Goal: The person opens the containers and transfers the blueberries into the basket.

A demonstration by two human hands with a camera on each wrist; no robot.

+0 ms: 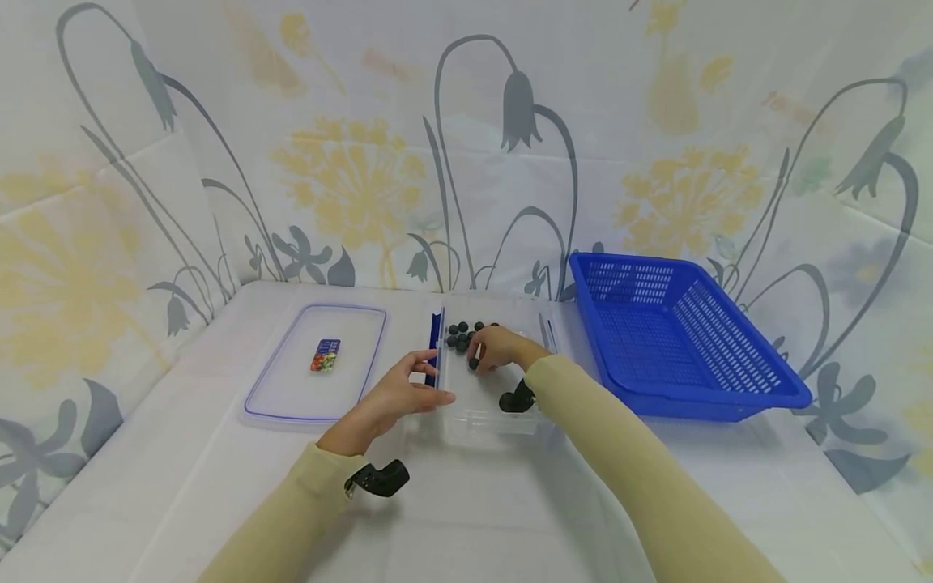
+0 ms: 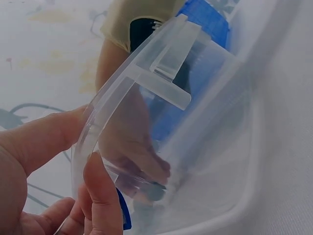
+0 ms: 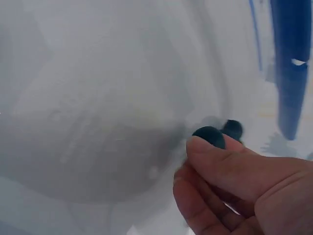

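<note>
A clear plastic box stands on the table, with several small dark balls clustered toward its far left. My right hand reaches inside and pinches one dark ball between thumb and fingertip; a second ball shows just behind it. At the box's left side, my left hand holds the rim, the thumb on one side and fingers on the other. A blue clip flap hangs along that side. Through the clear wall, the left wrist view shows the right hand blurred.
To the left lies a clear lid with a blue seal line, and a small packet with a colourful print on it. A blue perforated basket stands to the right. Behind the table hangs a flowered cloth.
</note>
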